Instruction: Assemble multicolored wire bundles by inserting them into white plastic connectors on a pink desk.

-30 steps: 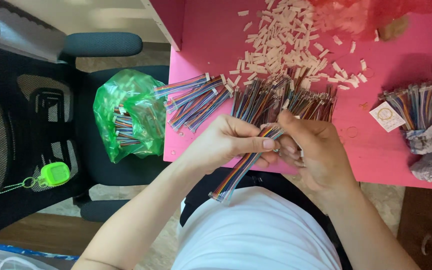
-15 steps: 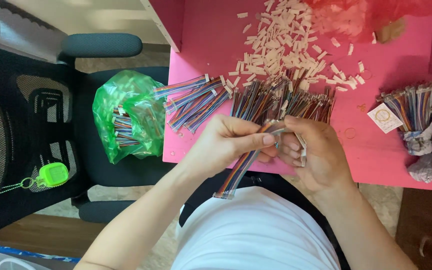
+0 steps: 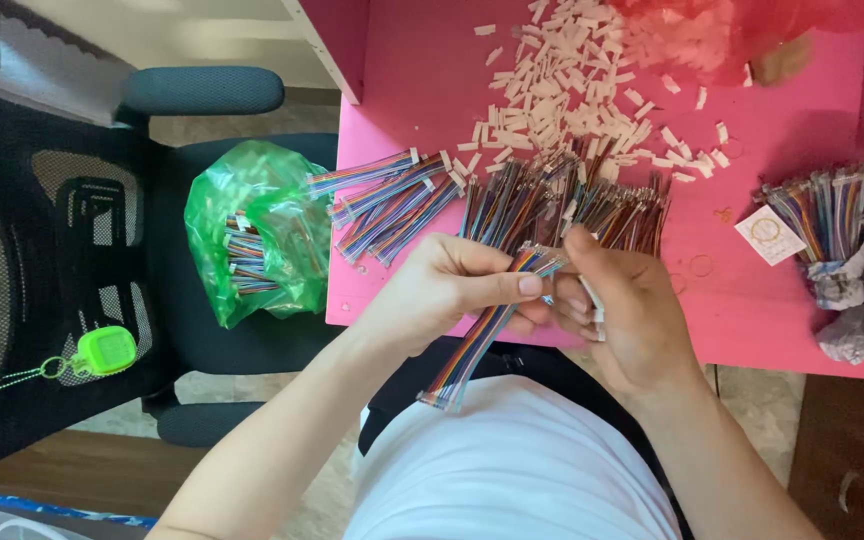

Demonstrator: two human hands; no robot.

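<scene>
My left hand (image 3: 452,290) pinches a flat multicoloured ribbon cable (image 3: 477,340) near its upper end; the cable slants down toward my lap. My right hand (image 3: 622,310) meets it at that same end, fingers curled around a small white connector piece (image 3: 592,300). Both hands hover over the near edge of the pink table (image 3: 752,310). Just behind them lies a spread of loose coloured cables (image 3: 552,205), with finished ones bearing white ends (image 3: 392,195) to the left. A heap of small white connectors (image 3: 572,80) lies farther back.
A black office chair (image 3: 72,220) stands to the left, with a green plastic bag of cables (image 3: 252,230) on its seat and a green tag (image 3: 102,352) hanging at its side. Bundled cables wrapped in paper (image 3: 842,240) sit at the table's right. A red bag (image 3: 732,25) lies at the back.
The hands stay together at the cable's upper end; the fingers have shifted slightly and the cable's lower end has swung a little.
</scene>
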